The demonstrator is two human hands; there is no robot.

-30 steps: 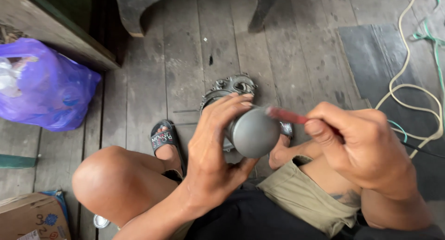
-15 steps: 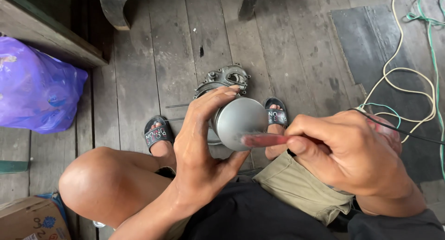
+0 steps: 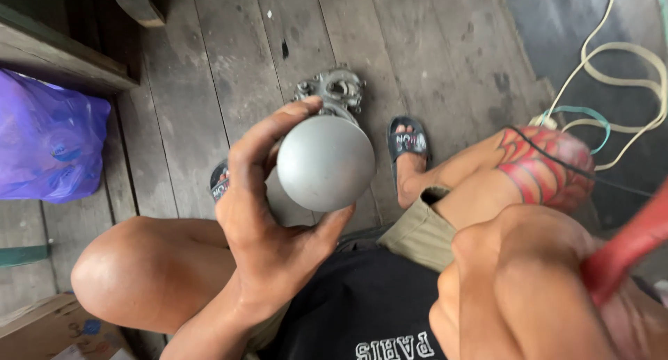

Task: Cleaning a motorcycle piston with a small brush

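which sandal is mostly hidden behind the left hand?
The sandal beside the raised knee: only a dark sliver shows past the left hand. The other sandal, right of the grey dome, is in plain view.

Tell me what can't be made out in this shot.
Head view:
- Red tool in the right hand: its end is cut off by the right edge.
- Grey dome in the left hand: its back is hidden by fingers.
- Metal part on the floor: partly hidden behind the dome.
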